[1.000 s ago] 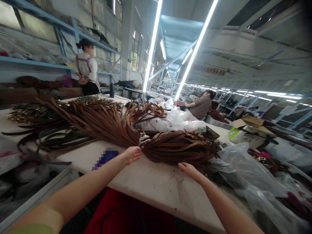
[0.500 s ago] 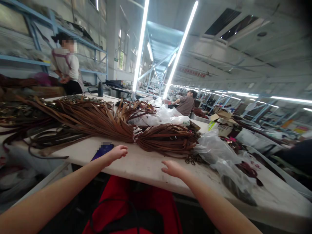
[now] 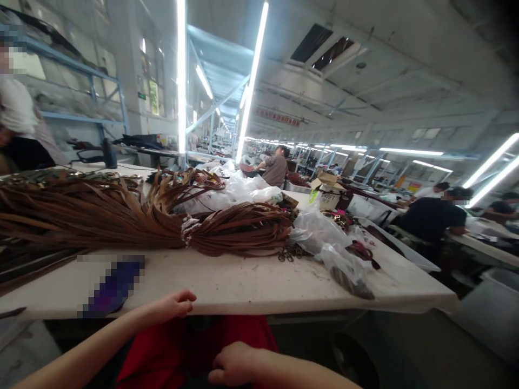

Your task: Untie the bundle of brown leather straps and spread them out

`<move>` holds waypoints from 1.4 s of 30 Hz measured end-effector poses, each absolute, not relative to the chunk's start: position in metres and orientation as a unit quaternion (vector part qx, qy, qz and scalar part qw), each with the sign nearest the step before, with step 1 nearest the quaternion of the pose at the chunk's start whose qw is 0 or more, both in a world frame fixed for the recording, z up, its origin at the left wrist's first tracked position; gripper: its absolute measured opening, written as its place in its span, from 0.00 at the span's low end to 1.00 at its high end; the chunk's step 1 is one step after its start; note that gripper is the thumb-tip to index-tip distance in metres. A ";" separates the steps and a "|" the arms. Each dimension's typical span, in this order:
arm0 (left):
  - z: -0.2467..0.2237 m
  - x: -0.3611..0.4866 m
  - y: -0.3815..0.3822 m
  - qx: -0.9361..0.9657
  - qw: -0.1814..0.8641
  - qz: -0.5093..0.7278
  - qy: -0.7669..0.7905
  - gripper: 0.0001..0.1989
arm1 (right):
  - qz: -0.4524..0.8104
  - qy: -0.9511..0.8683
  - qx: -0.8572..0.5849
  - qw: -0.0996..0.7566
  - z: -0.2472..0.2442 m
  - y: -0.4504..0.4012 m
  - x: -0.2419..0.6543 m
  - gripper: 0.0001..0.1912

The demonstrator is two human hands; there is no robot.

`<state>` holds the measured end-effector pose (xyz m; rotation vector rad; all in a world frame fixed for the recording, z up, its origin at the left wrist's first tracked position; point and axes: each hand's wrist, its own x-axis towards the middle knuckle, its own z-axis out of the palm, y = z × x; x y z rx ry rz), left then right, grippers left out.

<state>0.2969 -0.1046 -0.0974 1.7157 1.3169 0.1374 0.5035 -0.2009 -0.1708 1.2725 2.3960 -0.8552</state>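
Note:
My left hand (image 3: 181, 303) hovers at the front edge of the white table (image 3: 243, 281), its fingers loosely bent and apart, holding nothing. Below that edge, over my red clothing (image 3: 247, 327), is my right hand (image 3: 234, 364); its fingers are half curled with a gap between them, and nothing shows in them. A bundle of brown straps (image 3: 243, 229), tied with a whitish tie (image 3: 188, 231), lies across the table beyond both hands. The blue-purple object (image 3: 115, 283), partly pixelated, lies left of my left hand.
Clear plastic bags (image 3: 320, 232) and metal clasps (image 3: 290, 254) lie right of the bundle. Behind stands an open carton (image 3: 328, 194). One person (image 3: 18, 116) stands at far left, another (image 3: 275, 167) is beyond the table, and one in black (image 3: 432, 219) sits at right.
Both hands have drawn back toward my body, the right hand now below the table edge. The view has turned right, so the bundle and the standing person appear farther left.

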 end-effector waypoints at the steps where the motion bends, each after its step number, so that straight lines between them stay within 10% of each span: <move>1: -0.099 0.300 -0.104 0.696 0.468 0.055 0.541 0.28 | -0.290 0.833 0.444 0.156 -0.172 -0.199 0.503 0.27; 9: -0.110 0.298 -0.107 0.661 0.492 0.055 0.565 0.32 | -0.302 0.821 0.433 0.218 -0.163 -0.187 0.499 0.36; 25: -0.096 0.296 -0.065 0.768 0.319 0.023 0.555 0.21 | -0.168 0.730 0.605 -0.270 -0.150 -0.066 0.603 0.19; 42: -0.006 0.205 0.154 0.880 -0.079 0.074 0.463 0.33 | 0.026 0.732 0.681 0.010 -0.178 0.107 0.627 0.22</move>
